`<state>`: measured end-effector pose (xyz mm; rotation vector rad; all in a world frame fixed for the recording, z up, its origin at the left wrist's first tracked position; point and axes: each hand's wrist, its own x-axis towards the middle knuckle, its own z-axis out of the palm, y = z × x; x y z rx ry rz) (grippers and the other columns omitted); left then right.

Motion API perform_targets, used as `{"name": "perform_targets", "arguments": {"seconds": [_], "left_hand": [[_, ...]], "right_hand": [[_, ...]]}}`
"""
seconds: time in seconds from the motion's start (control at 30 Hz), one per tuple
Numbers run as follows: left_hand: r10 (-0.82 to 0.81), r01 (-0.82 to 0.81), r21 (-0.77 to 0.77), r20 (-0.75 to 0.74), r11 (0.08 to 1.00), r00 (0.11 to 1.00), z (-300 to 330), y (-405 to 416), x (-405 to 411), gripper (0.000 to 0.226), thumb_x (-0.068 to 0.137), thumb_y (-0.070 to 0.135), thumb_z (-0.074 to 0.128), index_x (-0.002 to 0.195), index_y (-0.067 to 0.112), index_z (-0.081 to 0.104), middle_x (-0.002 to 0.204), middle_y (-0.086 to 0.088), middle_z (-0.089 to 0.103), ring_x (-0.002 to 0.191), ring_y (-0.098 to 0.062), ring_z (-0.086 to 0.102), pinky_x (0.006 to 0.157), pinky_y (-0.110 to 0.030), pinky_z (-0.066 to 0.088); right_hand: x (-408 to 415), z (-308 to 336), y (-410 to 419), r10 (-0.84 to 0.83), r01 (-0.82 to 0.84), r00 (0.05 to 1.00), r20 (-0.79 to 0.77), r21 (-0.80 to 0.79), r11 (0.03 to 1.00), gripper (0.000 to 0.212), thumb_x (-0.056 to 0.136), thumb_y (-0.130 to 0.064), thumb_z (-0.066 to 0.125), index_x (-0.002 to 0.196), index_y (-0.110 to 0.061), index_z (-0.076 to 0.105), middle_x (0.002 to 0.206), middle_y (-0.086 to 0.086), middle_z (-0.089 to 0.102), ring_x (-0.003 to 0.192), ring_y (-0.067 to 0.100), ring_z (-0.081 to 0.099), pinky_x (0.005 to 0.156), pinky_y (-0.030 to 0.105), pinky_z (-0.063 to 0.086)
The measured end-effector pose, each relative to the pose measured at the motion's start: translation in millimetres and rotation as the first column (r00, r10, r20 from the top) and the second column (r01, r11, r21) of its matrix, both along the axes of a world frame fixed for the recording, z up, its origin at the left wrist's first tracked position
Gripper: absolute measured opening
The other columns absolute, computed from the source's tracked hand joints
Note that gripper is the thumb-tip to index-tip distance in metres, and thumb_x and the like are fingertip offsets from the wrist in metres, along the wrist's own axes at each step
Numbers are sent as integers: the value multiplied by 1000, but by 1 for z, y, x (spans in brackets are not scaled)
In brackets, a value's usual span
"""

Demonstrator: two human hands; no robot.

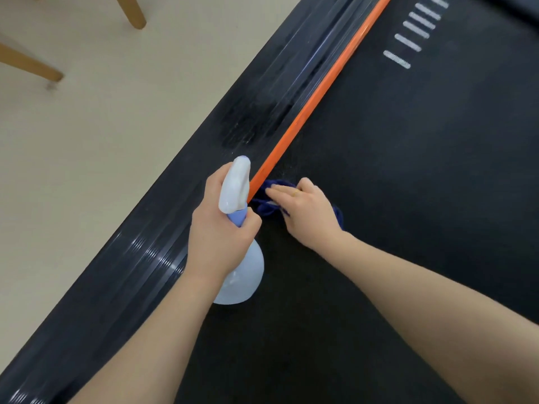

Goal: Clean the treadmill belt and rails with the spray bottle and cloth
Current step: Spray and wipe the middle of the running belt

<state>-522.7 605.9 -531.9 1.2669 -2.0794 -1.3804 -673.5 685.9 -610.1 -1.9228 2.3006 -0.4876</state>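
Observation:
My left hand [221, 225] grips the neck of a pale blue spray bottle [240, 275] with a white trigger head, its nozzle aimed up along the ribbed black side rail [250, 123]. A wet dark patch shows on that rail ahead of the nozzle. A dark blue cloth [269, 207] lies bunched on the black treadmill belt [408, 170] right beside the orange strip [318, 94]. My right hand [306, 211] rests on top of the cloth with fingers stretched toward the strip, covering most of it.
White stripe markings [414, 36] are printed on the belt at the far end. Cream floor [116, 112] lies left of the treadmill, with wooden furniture legs [32, 64] at the upper left.

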Motion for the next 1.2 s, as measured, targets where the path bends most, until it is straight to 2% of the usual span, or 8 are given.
{"name": "perform_targets", "arguments": {"seconds": [0.07, 0.2, 0.37, 0.57, 0.73, 0.87, 1.0, 1.2], "left_hand": [[13, -12, 9, -22, 1000, 1000, 3, 0, 1, 69, 78, -2, 61, 130, 37, 37, 109, 17, 53, 96, 8, 53, 71, 1, 40], [42, -41, 39, -49, 998, 998, 8, -3, 2, 65, 79, -6, 58, 128, 31, 38, 106, 19, 51, 90, 16, 51, 70, 1, 39], [186, -185, 96, 2, 978, 983, 5, -15, 2, 52, 78, -5, 55, 122, 21, 42, 94, 13, 53, 75, 9, 51, 62, 0, 39], [284, -299, 204, 98, 932, 954, 4, -9, 20, 53, 82, 0, 56, 129, 17, 39, 99, 3, 53, 80, -3, 51, 62, -10, 39], [235, -252, 227, 99, 941, 967, 9, -7, 28, 52, 82, 1, 55, 128, 20, 39, 97, 6, 51, 82, -4, 51, 64, -14, 39], [251, -260, 185, 69, 948, 965, 13, -31, 26, 52, 80, 1, 55, 127, 20, 43, 106, 5, 55, 87, 0, 52, 63, -4, 38], [338, -343, 153, 58, 927, 940, 10, -47, 31, 47, 80, 3, 56, 125, 13, 48, 105, 3, 57, 82, -2, 52, 63, -7, 39], [462, -465, 188, 62, 865, 884, 6, -36, 53, 55, 79, -1, 59, 129, 16, 47, 109, 4, 56, 88, -3, 53, 65, -1, 39]], "right_hand": [[-23, 7, -10, -2, 5, 998, -62, 51, 999, 30, 66, -1, 61, 92, -15, 70, 93, 2, 72, 63, 27, 48, 53, 29, 33], [-20, 7, -20, -482, 482, 876, 6, 26, 876, 23, 69, 4, 61, 85, -11, 65, 83, 2, 69, 67, 28, 42, 55, 31, 30], [46, 21, 7, -99, 35, 953, 287, 219, 975, 39, 83, -6, 58, 120, -19, 61, 112, -3, 67, 79, 18, 37, 67, 33, 41], [37, 41, -1, -505, 503, 721, 474, 142, 852, 37, 92, -9, 53, 128, -18, 56, 111, 1, 65, 100, 15, 48, 73, 13, 27], [13, 61, -41, -349, 385, 819, 455, 14, 923, 40, 93, -6, 51, 133, -9, 50, 119, 3, 60, 103, 14, 41, 82, 11, 26], [-11, 50, -97, -353, 383, 865, 357, -17, 923, 37, 92, -5, 48, 129, -9, 51, 111, 9, 60, 111, 28, 43, 94, 36, 37], [-7, 32, -130, -400, 396, 908, 124, 56, 916, 39, 91, -7, 49, 129, -14, 52, 126, -1, 57, 113, 30, 44, 88, 42, 40], [86, 16, -112, 86, -84, 995, 40, -57, 995, 47, 64, -10, 69, 111, -11, 65, 118, 2, 65, 86, 30, 56, 66, 33, 44]]}}
